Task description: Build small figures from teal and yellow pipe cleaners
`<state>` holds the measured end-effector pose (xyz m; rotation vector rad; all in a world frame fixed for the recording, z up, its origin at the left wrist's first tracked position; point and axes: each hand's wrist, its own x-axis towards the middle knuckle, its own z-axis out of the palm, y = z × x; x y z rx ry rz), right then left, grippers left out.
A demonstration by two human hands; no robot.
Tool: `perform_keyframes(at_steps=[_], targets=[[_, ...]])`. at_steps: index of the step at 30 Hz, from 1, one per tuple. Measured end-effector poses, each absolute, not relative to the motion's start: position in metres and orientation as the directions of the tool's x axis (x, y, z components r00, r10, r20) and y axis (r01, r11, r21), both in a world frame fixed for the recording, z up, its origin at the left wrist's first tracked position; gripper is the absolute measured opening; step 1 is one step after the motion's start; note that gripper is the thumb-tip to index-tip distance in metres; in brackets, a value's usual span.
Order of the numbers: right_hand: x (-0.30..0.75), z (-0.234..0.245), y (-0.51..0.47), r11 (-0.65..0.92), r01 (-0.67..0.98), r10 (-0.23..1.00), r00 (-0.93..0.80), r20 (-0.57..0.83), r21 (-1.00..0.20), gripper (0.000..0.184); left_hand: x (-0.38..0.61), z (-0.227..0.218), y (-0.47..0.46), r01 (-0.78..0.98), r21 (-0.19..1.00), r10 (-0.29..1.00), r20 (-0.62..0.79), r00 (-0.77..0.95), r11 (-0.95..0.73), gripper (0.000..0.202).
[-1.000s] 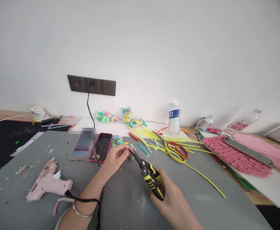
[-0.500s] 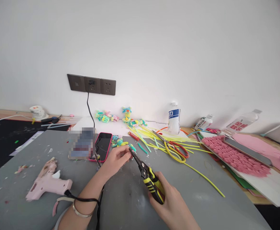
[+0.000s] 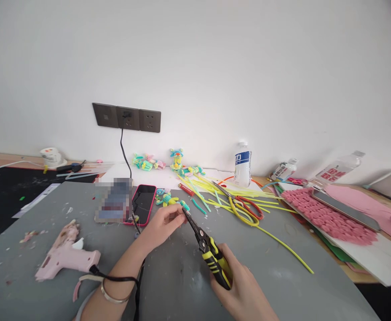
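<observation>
The right hand (image 3: 238, 278) grasps black-and-yellow, long-nosed metal pliers (image 3: 202, 240) by the handles, apparently for leverage. Their tip is at the left hand (image 3: 161, 228), curled above the flat grey tabletop (image 3: 172, 283); whether it pinches anything, I cannot tell.

Pliers (image 3: 212, 258): dark metal nose, plastic-looking grips. Glue gun (image 3: 71, 258): smooth plastic, crusted, rough at front. Phone (image 3: 144, 200): glossy screen. Bracelet (image 3: 112, 298): polished metal. Grey surface (image 3: 175, 281): smooth, low sheen. Yellow stems (image 3: 252, 195): fuzzy, matt. Pink mat (image 3: 325, 217): coarse, knitted-looking cloth.
</observation>
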<state>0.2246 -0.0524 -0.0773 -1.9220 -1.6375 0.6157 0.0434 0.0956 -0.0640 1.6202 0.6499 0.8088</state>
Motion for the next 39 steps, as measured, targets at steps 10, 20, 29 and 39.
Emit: perform_keyframes(at_steps=[10, 20, 29, 39], targets=[[0.227, -0.086, -0.060, -0.169, 0.772, 0.978, 0.207, -0.010, -0.612, 0.037, 0.045, -0.066, 0.096, 0.004, 0.995, 0.756, 0.076, 0.650, -0.103, 0.024], [0.227, -0.093, -0.060, -0.202, 0.799, 0.971, 0.237, -0.012, -0.567, 0.046, 0.046, -0.064, 0.095, -0.013, 0.999, 0.756, 0.036, 0.653, -0.036, 0.029], [0.225, -0.108, -0.059, -0.206, 0.807, 0.961, 0.274, 0.042, -0.553, 0.048, 0.046, -0.065, 0.097, -0.055, 0.998, 0.747, 0.013, 0.665, 0.032, 0.032], [0.221, -0.106, -0.054, -0.196, 0.754, 0.959, 0.281, 0.038, -0.627, 0.044, 0.046, -0.071, 0.099, -0.068, 0.998, 0.753, 0.036, 0.657, 0.012, 0.034]])
